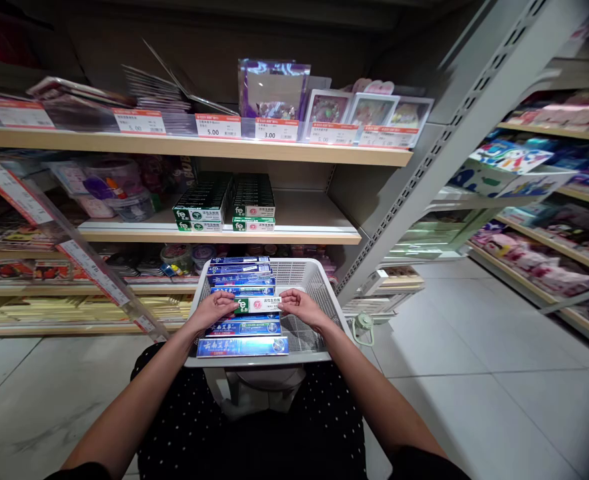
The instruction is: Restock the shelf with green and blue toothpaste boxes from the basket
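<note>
A narrow white-and-green toothpaste box (260, 305) is held level over the basket. My left hand (213, 311) pinches its green end, and my right hand (301, 309) grips the white end with its fingertips. Below, a light grey plastic basket (317, 273) holds several blue toothpaste boxes (241, 347) laid in a row along its left side. The held box partly covers those in the middle. On the shelf ahead, green-and-white toothpaste boxes stand in a left stack (201, 207) and a right stack (254, 203).
A wooden-edged shelf (189, 142) with price tags runs above, carrying cards and packets. Clear plastic tubs (129, 193) sit left of the stacks. A slotted metal post (439, 127) rises at right. On the floor stands a green bottle (363, 328) near the basket. A stool (269, 379) is under the basket.
</note>
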A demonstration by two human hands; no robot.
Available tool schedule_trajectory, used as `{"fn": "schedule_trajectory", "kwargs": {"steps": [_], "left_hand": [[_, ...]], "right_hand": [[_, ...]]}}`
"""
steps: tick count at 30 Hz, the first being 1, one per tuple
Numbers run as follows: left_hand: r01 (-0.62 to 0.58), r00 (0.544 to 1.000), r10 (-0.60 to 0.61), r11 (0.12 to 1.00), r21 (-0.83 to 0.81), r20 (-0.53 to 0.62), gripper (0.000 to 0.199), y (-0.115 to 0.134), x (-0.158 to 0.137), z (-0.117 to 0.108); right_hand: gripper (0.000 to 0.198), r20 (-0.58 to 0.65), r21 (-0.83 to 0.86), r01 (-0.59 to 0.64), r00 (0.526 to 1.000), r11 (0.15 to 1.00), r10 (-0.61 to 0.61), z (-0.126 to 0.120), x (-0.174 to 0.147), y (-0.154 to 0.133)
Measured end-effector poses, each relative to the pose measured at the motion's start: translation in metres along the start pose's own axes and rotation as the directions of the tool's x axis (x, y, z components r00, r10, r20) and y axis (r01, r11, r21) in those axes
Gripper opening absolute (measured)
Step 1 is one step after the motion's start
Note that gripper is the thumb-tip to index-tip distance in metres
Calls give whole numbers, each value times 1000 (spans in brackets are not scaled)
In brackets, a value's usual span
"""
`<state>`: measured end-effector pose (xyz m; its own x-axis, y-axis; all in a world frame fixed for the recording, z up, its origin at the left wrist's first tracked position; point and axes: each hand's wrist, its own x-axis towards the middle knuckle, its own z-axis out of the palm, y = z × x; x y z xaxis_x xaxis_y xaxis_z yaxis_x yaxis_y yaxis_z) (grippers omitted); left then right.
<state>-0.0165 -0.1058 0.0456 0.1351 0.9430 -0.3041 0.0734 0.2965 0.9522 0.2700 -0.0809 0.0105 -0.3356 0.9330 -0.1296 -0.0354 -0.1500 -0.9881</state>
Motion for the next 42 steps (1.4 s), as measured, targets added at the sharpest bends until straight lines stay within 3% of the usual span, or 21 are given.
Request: {"fn": "schedule_trajectory", "kwargs": {"steps": [5, 15, 24, 30, 38, 40, 42], "left_hand": [[69, 997, -70, 996, -60, -16, 49, -3, 4, -3], [73, 997, -69, 986, -148, 34, 48, -15, 14, -12], [80, 997, -77, 988, -136, 25, 46, -6, 8, -7], [61, 998, -58, 991, -122, 27, 49, -12, 12, -8], [-27, 999, 25, 998, -53, -38, 51, -9, 8, -1], [-119, 989, 117, 993, -15, -94, 50, 1, 12, -1], [-252, 950, 255, 967, 40, -179, 49, 19, 23, -1]], "right_hand": [[39, -18, 25, -23, 1000, 999, 24, 4, 1, -6], [37, -18, 47, -16, 1000, 999, 17, 4, 2, -8], [38, -10, 50, 0, 1000, 999, 1, -1, 10, 4], [42, -33, 45, -16, 999, 999, 17, 4, 8, 0], [41, -122, -17, 52, 991, 999, -54, 14, 6, -4], [40, -148, -85, 93, 983, 992, -105, 15, 11, -16], [39, -188, -174, 155, 964, 972, -187, 16, 22, -36]]}}
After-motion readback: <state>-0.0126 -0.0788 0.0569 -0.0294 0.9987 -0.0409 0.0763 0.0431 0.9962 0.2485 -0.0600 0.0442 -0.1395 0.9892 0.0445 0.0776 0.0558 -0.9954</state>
